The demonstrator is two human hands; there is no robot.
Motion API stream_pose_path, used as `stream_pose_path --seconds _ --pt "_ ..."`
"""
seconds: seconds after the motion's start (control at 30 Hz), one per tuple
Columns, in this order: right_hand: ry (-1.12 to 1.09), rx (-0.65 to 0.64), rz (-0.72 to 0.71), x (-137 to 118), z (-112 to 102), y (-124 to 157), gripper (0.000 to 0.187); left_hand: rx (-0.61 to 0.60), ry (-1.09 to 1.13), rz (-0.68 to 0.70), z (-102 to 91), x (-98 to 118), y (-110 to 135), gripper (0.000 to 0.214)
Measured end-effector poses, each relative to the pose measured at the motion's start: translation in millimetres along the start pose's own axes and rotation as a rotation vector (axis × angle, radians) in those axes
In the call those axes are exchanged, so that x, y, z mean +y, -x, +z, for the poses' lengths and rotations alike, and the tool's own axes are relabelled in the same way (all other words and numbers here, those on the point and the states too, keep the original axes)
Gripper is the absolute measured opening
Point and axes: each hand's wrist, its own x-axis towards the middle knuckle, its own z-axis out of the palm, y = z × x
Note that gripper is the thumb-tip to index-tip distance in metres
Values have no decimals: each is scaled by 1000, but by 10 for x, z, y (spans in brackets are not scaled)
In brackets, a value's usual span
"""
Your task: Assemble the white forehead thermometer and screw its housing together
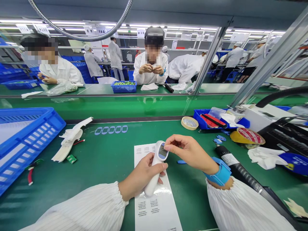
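Note:
A white handheld infrared thermometer (152,186), tilted with its grey display upward, is wrapped in the fingers of my left hand (146,171). My right hand (190,152) has its thumb and forefinger pinched together at the right edge of the display; whatever is between them is too small to make out. Below the thermometer lies a white printed sheet (156,213). Several blue-rimmed rings (112,129) form a row on the green bench. A small blue strip (181,162) lies beneath my right hand.
On the left are a blue crate (45,128), opened white housing parts (69,138) and a small green circuit board (71,158). A round dish (189,123), a blue tray (199,120), a tape roll (247,138) and a black tool (240,170) occupy the right. People (152,61) sit opposite.

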Motion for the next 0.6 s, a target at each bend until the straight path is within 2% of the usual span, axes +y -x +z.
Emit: stream_pose_path --seconds 0.6 --pt "91 37 -56 -30 19 20 12 1 -10 4 -8 -21 -4 30"
